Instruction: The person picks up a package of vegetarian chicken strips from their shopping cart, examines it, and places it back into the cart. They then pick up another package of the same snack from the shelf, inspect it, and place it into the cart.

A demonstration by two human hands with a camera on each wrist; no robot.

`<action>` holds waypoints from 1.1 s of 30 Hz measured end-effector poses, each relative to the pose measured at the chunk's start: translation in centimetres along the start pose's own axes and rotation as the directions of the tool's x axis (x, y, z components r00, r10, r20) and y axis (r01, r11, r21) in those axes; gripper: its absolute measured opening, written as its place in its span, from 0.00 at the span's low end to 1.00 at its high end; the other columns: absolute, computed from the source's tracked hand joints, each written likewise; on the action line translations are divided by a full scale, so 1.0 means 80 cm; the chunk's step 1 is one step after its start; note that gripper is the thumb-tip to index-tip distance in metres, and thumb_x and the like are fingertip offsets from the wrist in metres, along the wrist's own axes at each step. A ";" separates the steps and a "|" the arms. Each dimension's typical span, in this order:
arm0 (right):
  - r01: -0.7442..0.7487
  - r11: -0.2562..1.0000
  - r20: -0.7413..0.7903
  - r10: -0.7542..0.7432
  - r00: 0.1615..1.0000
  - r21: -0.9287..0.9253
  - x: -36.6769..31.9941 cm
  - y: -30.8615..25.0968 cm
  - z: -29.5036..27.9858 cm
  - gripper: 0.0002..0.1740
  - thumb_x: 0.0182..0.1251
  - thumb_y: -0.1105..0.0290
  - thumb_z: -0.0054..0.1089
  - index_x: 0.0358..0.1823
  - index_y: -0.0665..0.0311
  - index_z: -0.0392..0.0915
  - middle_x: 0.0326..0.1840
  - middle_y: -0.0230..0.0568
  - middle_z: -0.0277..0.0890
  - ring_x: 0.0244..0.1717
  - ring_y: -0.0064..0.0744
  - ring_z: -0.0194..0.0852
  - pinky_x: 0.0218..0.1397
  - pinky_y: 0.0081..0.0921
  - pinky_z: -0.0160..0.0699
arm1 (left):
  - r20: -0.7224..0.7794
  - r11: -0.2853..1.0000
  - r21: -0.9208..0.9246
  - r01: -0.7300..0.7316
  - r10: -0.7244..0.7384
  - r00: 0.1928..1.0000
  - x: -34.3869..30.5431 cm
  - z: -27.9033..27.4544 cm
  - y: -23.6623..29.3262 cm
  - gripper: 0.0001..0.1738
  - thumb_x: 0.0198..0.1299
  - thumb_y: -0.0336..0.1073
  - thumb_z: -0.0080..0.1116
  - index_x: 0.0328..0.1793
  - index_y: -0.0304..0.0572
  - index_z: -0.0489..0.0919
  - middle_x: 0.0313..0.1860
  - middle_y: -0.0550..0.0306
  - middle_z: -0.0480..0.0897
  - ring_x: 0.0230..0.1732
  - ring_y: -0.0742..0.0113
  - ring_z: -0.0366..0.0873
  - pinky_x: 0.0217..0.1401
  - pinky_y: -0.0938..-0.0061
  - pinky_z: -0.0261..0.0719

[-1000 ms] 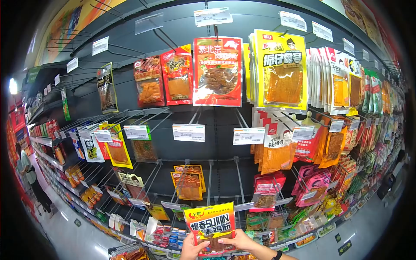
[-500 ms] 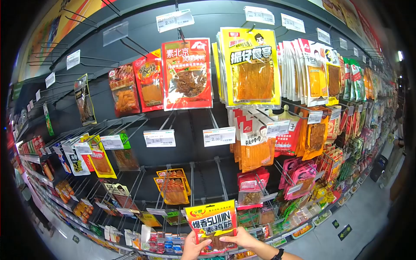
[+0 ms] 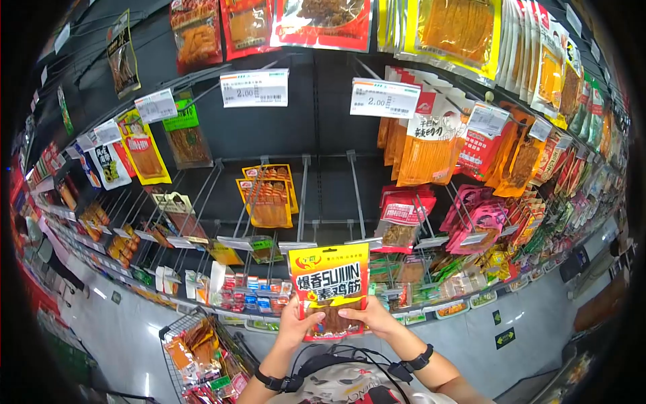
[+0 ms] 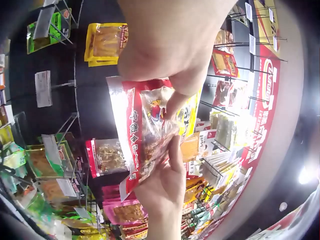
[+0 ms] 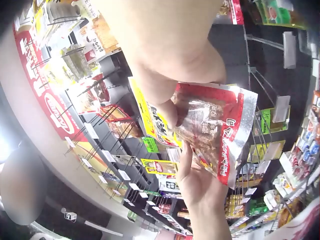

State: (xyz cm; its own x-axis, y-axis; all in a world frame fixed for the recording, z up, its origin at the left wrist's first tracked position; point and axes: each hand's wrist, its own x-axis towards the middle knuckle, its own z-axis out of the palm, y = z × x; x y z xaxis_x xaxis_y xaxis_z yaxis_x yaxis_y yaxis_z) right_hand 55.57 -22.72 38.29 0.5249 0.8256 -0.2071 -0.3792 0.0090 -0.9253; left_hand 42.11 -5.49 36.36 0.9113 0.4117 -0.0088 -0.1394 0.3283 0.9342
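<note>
"While the left hand (image 3: pixel 293 324) and the right hand (image 3: pixel 378 318) are gripping the yellow-and-red packet (image 3: pixel 329 283), how far along is the work looking?"

"Partway, by the look of it. The packet is hanging on no hook; both hands are pinching its lower sides, thumbs pressing on the printed front (the big black lettering is reading right way up)."

"And where is it being held?"

"In front of the rack's bare hooks (image 3: pixel 304 195), upright, above and apart from the wire cart (image 3: pixel 162 332)."

"Is the cart holding anything?"

"Yes, several snack packets (image 3: pixel 202 351) are lying heaped in it, but the gripped one is not joining them."

"So what is being left undone?"

"Letting go, as a judgement: neither hand is releasing the packet, and the pictures are not showing where it is meant to be going."
</note>
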 end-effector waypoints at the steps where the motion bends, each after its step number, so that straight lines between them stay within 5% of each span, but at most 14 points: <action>1: 0.003 1.000 0.004 -0.003 1.000 -0.002 0.000 0.001 0.002 0.19 0.63 0.71 0.71 0.55 0.68 0.80 0.49 0.35 0.84 0.46 0.22 0.79 0.51 0.24 0.79 | -0.001 0.999 -0.028 -0.022 0.022 1.000 -0.001 0.001 0.002 0.31 0.55 0.18 0.66 0.66 0.38 0.71 0.57 0.57 0.82 0.56 0.72 0.80 0.61 0.73 0.77; 27: -0.093 0.990 0.199 0.112 0.974 -0.105 0.048 0.003 0.094 0.20 0.61 0.75 0.71 0.55 0.67 0.80 0.51 0.34 0.83 0.49 0.25 0.79 0.55 0.25 0.78 | -0.198 0.975 -0.152 -0.163 0.132 0.971 -0.067 -0.071 0.018 0.33 0.59 0.17 0.63 0.70 0.36 0.66 0.64 0.54 0.78 0.63 0.68 0.77 0.68 0.70 0.74; 30: -0.096 0.988 0.184 0.117 0.976 -0.122 0.049 0.004 0.095 0.19 0.61 0.75 0.71 0.54 0.65 0.80 0.46 0.32 0.83 0.44 0.22 0.78 0.48 0.23 0.76 | -0.217 0.962 -0.149 -0.228 0.193 0.957 -0.064 -0.068 0.020 0.32 0.59 0.19 0.65 0.70 0.35 0.67 0.60 0.53 0.82 0.57 0.71 0.81 0.59 0.75 0.79; 33: -0.084 0.991 0.186 0.102 0.977 -0.102 0.050 0.004 0.098 0.20 0.61 0.74 0.72 0.54 0.66 0.80 0.48 0.33 0.83 0.46 0.24 0.79 0.51 0.25 0.78 | -0.229 0.965 -0.127 -0.228 0.195 0.954 -0.069 -0.064 0.034 0.31 0.59 0.19 0.65 0.68 0.36 0.68 0.57 0.55 0.83 0.52 0.75 0.82 0.51 0.80 0.80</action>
State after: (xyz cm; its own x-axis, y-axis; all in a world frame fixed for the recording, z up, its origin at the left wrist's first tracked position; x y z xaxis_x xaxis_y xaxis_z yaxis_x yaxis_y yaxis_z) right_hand 51.54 -14.99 39.67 0.3325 0.9126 -0.2377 -0.3419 -0.1183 -0.9323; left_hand 34.74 -2.56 37.11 0.7534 0.6510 0.0922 -0.3913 0.3313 0.8585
